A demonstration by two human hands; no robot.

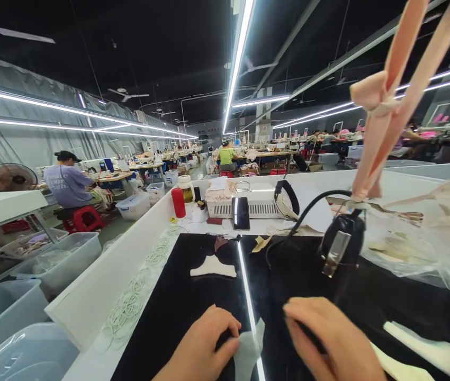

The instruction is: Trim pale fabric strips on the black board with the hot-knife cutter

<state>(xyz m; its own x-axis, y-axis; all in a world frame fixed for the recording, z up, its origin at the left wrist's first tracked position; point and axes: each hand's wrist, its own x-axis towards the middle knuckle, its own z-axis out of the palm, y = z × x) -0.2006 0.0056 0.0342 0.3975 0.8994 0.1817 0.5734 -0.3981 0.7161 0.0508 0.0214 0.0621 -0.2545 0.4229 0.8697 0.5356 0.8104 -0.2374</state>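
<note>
A pale grey-green cut fabric piece [244, 352] lies on the black tabletop [161, 312] at the bottom centre. My left hand [209, 338] is at its left edge, with thumb and forefinger closed on that edge. To the right of the piece, and apart from it, is my right hand [328, 333]. Its fingers are curled, with the tips close to the thumb; anything between them is too small or hidden to make out. Farther back on the black surface rests a white curved fabric piece [213, 266]. Pale yellowish strips [402, 365] lie partly behind my right hand.
A black device with a metal clip [336, 254] stands at right, below a knotted pink strap [379, 106]. Behind are a phone [241, 212], a white vented box [262, 203] and a red bottle [178, 202]. Pale cord loops [127, 304] line the left; clear plastic [415, 264] lies right.
</note>
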